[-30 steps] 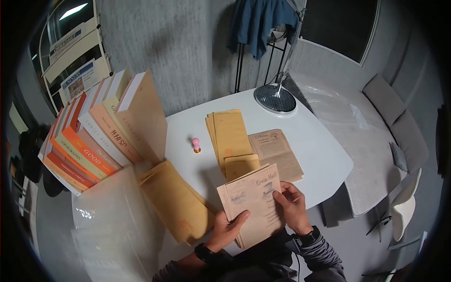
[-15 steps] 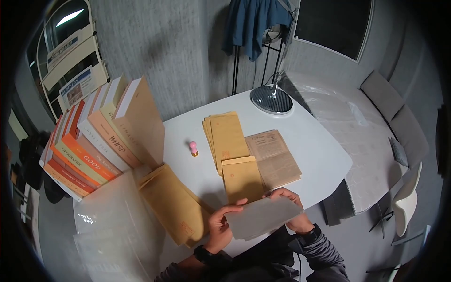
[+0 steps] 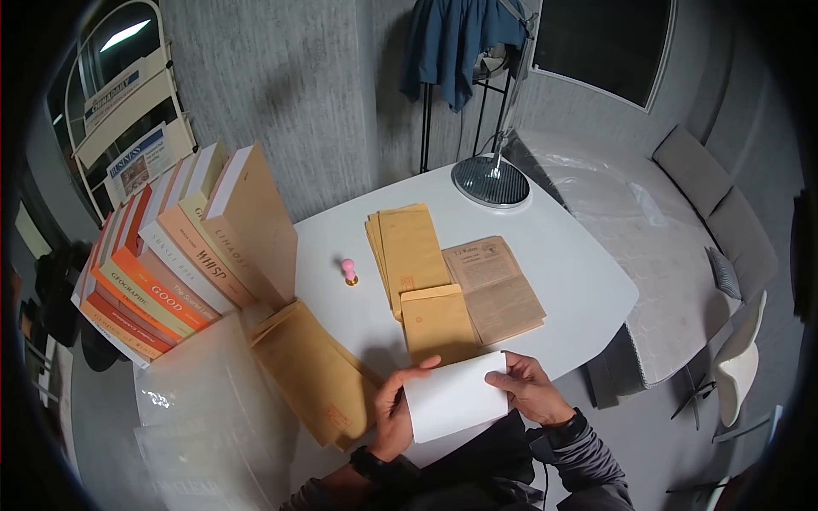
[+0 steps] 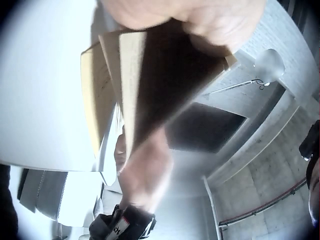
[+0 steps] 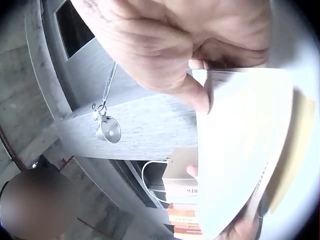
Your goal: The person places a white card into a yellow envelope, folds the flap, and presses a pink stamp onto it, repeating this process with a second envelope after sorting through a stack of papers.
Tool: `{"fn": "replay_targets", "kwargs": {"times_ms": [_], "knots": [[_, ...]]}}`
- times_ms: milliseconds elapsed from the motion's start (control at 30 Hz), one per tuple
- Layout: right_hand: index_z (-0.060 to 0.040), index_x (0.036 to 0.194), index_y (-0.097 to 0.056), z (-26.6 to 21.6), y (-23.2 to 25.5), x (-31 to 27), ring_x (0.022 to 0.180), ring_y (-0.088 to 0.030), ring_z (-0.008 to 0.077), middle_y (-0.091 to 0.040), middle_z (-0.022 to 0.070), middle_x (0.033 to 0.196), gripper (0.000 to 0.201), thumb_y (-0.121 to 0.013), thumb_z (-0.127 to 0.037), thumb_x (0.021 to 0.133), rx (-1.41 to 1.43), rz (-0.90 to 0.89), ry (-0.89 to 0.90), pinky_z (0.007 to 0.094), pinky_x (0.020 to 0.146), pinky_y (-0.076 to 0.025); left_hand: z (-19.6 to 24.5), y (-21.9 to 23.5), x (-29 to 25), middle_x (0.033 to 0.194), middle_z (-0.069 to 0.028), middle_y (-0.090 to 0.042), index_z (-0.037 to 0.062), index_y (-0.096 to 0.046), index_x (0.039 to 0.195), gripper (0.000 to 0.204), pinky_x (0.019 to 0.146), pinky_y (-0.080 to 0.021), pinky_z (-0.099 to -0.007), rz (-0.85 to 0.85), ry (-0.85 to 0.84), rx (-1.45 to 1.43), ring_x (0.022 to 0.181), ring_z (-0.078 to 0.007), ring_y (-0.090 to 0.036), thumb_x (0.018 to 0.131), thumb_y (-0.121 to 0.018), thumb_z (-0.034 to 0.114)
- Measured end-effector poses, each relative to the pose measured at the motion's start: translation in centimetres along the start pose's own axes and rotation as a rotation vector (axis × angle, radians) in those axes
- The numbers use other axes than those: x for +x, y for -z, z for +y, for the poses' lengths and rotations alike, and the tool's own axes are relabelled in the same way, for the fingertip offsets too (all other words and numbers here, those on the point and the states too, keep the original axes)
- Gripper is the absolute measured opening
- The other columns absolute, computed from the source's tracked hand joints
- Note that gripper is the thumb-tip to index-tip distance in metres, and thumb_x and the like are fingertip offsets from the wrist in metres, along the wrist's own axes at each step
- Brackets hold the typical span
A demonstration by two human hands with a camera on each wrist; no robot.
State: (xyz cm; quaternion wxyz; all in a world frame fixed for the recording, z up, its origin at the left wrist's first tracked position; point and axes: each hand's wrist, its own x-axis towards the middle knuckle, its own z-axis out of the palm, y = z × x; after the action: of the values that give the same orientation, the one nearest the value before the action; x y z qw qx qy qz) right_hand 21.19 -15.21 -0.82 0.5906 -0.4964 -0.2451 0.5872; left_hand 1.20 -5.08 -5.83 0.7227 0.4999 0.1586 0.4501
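Observation:
A small stack of paper sheets (image 3: 456, 396), white on its upper face, is held between both hands near the table's front edge. The left hand (image 3: 397, 413) grips the stack's left end, thumb at the top edge. At the right end the right hand (image 3: 535, 392) pinches it, thumb on the white face. In the left wrist view the sheets' brown printed side (image 4: 132, 75) shows, with edges slightly fanned. Just beyond the hands lie a kraft envelope (image 3: 439, 324), more envelopes (image 3: 413, 247) and brown printed sheets (image 3: 498, 289).
Further envelopes (image 3: 315, 366) lie at the left, beside clear plastic (image 3: 204, 409) and a row of upright books (image 3: 183, 247). A pink-handled stamp (image 3: 348, 272) stands on the white table (image 3: 579, 272). The lamp base (image 3: 491, 181) is at the back right.
The stack has tipped from its printed face to its plain white face. The right thumb has come onto that face, and both hands still hold the ends.

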Motion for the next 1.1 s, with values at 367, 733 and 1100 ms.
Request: {"fn": "replay_targets", "kwargs": {"times_ms": [367,733,1100], "knots": [[0.0027,0.111,-0.06,1.0,-0.9,-0.4,0.09,-0.059,0.0078,-0.066,0.0035,0.098,0.017,-0.062,0.002,0.094,-0.257,0.152,0.369,0.0232,0.082,-0.047,0.1,-0.8,-0.4,0.129,-0.0111,-0.057,-0.0006,-0.047,0.128,0.032,0.103,-0.041,-0.0316,-0.03,0.085,0.099,0.118,-0.0152,-0.054,0.096,-0.053,-0.004],[0.0033,0.113,-0.058,2.4,-0.9,-0.1,0.09,-0.059,0.0069,-0.065,0.0031,0.098,0.019,-0.063,-0.002,0.095,-0.372,0.146,0.368,0.0225,0.08,-0.049,-1.3,0.1,-0.5,0.117,-0.0072,-0.062,-0.0022,-0.054,0.119,0.023,0.093,-0.045,-0.026,0.01,0.035,0.33,0.107,-0.0108,-0.057,0.096,-0.056,-0.001],[0.0047,0.116,-0.063,-0.9,0.6,0.1,0.078,-0.064,0.0101,-0.07,0.0058,0.096,0.024,-0.065,-0.009,0.096,-0.454,0.086,0.274,0.0236,0.067,-0.055,-1.5,-0.5,-0.3,0.112,-0.0092,-0.064,-0.0041,-0.058,0.114,0.017,0.088,-0.05,-0.0242,0.063,0.092,0.071,0.098,-0.0102,-0.061,0.097,-0.058,0.0]]}}
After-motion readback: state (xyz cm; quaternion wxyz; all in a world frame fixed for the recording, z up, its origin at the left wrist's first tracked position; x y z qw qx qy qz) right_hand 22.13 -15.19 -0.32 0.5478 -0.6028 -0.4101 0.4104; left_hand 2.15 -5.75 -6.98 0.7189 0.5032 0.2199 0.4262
